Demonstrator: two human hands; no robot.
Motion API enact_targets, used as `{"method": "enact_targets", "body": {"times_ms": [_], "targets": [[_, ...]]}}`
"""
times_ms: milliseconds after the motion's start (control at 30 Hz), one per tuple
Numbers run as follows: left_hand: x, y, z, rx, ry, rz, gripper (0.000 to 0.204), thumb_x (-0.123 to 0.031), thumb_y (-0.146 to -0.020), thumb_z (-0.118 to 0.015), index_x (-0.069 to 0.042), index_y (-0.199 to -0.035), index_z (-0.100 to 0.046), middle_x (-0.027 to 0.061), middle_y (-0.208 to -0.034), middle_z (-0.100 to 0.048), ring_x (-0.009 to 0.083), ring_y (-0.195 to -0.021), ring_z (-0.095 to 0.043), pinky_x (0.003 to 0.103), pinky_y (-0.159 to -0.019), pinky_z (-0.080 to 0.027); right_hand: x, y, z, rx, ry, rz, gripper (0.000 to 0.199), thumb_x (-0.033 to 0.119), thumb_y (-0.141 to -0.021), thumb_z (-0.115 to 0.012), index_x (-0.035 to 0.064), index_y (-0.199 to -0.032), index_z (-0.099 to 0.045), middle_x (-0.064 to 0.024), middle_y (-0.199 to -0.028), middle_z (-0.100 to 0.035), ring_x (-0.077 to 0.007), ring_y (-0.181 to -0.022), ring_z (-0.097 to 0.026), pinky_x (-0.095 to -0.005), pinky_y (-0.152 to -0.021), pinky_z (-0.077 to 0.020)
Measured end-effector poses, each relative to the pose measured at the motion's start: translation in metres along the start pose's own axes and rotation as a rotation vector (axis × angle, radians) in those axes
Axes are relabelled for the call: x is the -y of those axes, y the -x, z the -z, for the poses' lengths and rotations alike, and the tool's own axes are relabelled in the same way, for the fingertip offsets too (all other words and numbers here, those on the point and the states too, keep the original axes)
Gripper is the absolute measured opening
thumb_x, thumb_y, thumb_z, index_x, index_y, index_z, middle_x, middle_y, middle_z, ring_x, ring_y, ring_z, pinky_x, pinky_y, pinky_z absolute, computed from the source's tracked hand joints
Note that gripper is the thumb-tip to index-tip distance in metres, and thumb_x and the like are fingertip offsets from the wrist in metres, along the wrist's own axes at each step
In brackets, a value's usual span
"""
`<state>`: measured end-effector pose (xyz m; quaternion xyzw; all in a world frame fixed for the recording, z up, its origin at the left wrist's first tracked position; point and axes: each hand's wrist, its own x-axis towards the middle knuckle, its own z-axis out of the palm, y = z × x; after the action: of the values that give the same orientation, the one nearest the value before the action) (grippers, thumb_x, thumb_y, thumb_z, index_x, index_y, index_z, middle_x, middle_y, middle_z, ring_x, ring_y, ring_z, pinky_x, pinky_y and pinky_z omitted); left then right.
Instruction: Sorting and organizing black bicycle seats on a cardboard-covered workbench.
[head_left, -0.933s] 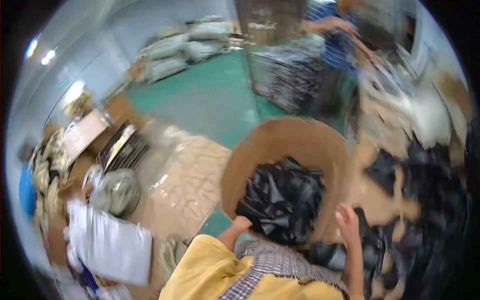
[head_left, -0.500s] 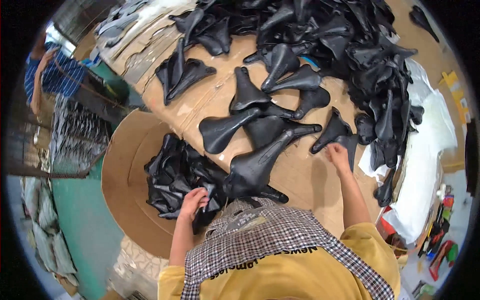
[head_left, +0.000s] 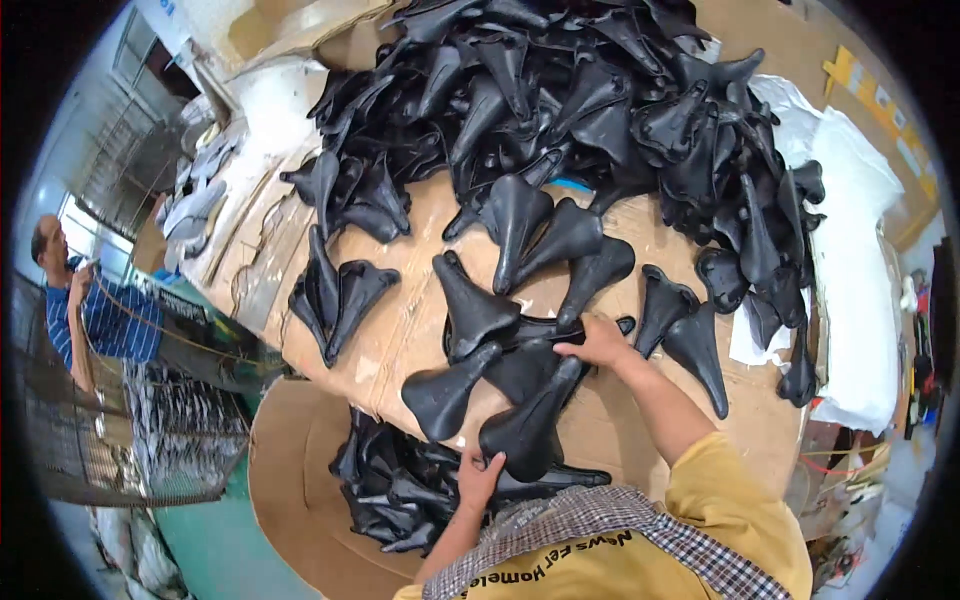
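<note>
A black bicycle saddle [head_left: 522, 432] lies at the table's near edge, its wide end toward me and its narrow nose pointing away to the right. My left hand [head_left: 480, 478] is closed on the wide end, thumb on the upper side. At the nose, my right hand [head_left: 602, 342] grips with thumb and fingers; some fingers are hidden. Another saddle [head_left: 440, 398] rests just left of it, and one more [head_left: 478, 312] lies behind, overlapping others. To the right of my right hand, two saddles [head_left: 695, 352] touch each other on the cardboard.
A large heap of black saddles [head_left: 590, 95] covers the far side of the cardboard-topped table [head_left: 625, 425]. A round cardboard bin [head_left: 300, 470] below left holds more saddles [head_left: 395, 490]. White sheeting [head_left: 855, 270] lies at right. Another person [head_left: 115, 315] stands at far left beside wire racks.
My left hand has moved from above the bin onto the saddle's wide end. My right hand has moved left from the two right-hand saddles to its nose. The view has shifted.
</note>
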<state>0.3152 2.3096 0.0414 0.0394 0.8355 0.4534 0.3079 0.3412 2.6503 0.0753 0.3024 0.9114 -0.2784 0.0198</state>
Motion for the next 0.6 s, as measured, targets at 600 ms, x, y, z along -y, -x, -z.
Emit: {"method": "enact_targets", "body": {"times_ms": [600], "targets": [[0.208,0.061,0.3,-0.388,0.557,0.303,0.042,-0.006,-0.077,-0.058,0.005,-0.114,-0.043,0.0125,-0.091,-0.058,0.0243,-0.08,-0.057,0.034,-0.066,-0.047,0.252,0.091,-0.163,0.531,-0.535,0.609,0.037,0.032,-0.075,-0.056,0.0014,-0.096,-0.058,-0.0201,-0.087,-0.06,-0.0329,-0.083,-0.057,-0.0395,-0.071,-0.0451]]}}
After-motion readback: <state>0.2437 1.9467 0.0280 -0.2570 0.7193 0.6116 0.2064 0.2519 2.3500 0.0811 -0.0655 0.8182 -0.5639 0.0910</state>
